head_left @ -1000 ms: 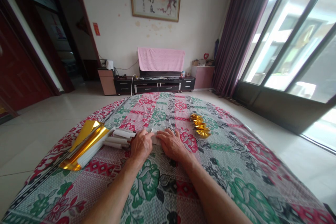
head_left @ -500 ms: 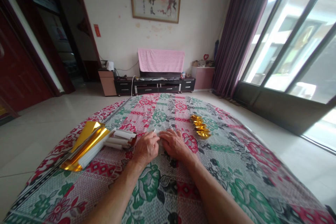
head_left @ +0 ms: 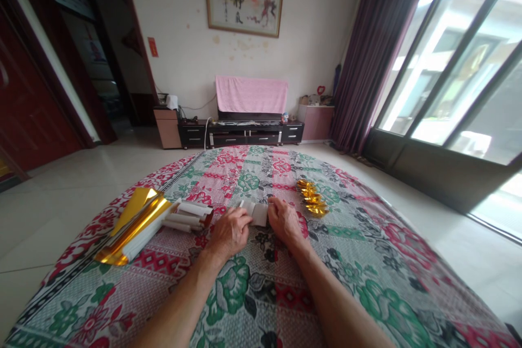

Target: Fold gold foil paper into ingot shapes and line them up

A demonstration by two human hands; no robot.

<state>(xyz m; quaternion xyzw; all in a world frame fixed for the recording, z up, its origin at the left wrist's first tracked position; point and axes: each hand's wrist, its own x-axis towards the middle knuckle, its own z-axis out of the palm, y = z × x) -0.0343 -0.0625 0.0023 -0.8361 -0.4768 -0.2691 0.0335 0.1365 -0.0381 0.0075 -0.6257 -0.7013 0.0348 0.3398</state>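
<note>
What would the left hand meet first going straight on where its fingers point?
Most likely the white paper, which the left hand may already touch; past it, the right hand. Depth there is hard to judge.

The tablecloth (head_left: 346, 277) bears red, green and dark grey flowers on pale grey and pink bands, the paper (head_left: 260, 215) is white, the foil sheets (head_left: 143, 222) and folded pieces (head_left: 313, 197) gold.

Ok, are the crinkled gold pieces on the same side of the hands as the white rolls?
No, the crinkled gold pieces lie right of the right hand, while the white rolls lie left of the left hand.
</note>
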